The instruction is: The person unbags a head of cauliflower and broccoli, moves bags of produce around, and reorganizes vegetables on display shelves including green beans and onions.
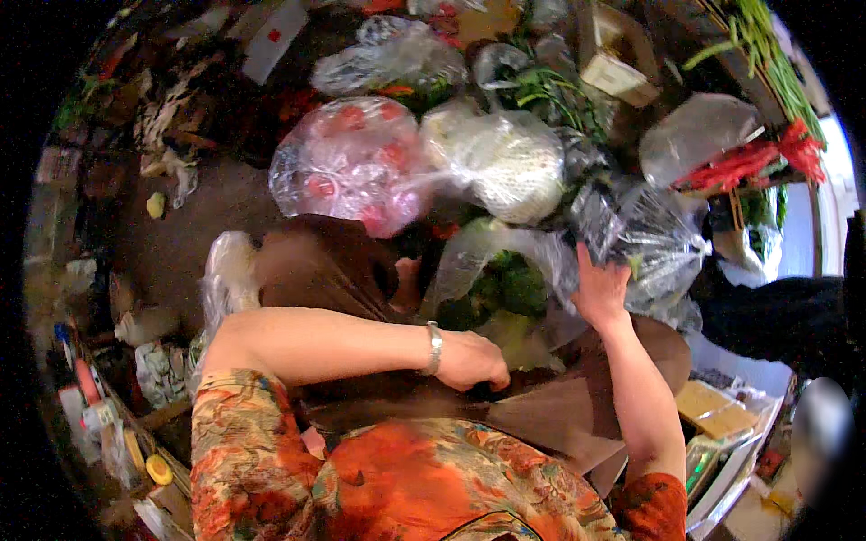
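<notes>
My left hand (471,362), with a metal watch band at the wrist, is curled over my lap. Something dark lies at its fingertips, and whether it is held cannot be made out. Right of it, an open clear plastic bag (460,260) with dark green leafy vegetables (511,287) inside rests between my knees. My right hand (602,287) is at that bag's right side with its fingers spread, against crumpled plastic. Just beyond it is a knotted clear plastic bag (659,237); its contents are unclear.
Ahead lie a clear bag with red round items (348,159) and a bag of whitish produce (514,159). Green stalks (778,67) and red plastic bags (751,159) are at the upper right. A foam box (616,74) stands farther back. A tray (737,466) with packets sits lower right.
</notes>
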The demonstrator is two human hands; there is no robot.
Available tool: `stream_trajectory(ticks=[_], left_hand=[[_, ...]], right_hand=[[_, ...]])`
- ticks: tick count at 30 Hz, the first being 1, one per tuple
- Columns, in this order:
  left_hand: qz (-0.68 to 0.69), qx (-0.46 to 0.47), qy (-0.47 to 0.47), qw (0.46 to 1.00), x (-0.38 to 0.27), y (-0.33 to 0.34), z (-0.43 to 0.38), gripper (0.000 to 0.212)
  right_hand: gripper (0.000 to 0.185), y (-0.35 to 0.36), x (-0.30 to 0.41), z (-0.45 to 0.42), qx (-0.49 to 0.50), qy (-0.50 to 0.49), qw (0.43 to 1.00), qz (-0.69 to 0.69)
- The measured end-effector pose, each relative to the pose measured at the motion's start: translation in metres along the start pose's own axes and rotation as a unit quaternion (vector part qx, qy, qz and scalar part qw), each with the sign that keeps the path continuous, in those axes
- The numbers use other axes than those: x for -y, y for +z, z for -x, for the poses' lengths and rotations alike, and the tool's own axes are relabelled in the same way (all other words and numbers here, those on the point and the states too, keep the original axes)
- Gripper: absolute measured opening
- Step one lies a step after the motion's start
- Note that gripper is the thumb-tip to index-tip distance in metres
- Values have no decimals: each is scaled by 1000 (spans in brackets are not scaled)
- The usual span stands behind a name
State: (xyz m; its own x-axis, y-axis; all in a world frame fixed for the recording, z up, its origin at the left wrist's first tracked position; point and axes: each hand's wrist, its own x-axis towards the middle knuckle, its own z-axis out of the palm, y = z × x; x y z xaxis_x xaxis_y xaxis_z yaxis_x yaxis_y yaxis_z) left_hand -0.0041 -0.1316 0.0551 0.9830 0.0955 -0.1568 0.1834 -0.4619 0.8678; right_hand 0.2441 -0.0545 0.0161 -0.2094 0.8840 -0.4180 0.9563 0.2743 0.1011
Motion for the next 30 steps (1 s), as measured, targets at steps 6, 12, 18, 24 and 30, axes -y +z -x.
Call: stream_trajectory(ticks=[6, 12, 18, 24, 30], left_hand=[[-86, -45, -118, 988, 0, -24, -11, 21], [-222, -38, -69, 972, 54, -5, -45, 11], [184, -329, 297, 877, -115, -63, -10, 23], [345, -237, 496, 761, -206, -50, -32, 25], [326, -248, 507, 758, -213, -37, -30, 25]], right_hand=[[32, -15, 17, 0, 184, -143, 937, -259], [25, -20, 33, 5, 178, -171, 881, -404], [25, -55, 24, 21, -22, -165, 779, -604], [19, -55, 13, 43, -115, -95, 738, -658], [17, -53, 52, 29, -33, -87, 763, -640]])
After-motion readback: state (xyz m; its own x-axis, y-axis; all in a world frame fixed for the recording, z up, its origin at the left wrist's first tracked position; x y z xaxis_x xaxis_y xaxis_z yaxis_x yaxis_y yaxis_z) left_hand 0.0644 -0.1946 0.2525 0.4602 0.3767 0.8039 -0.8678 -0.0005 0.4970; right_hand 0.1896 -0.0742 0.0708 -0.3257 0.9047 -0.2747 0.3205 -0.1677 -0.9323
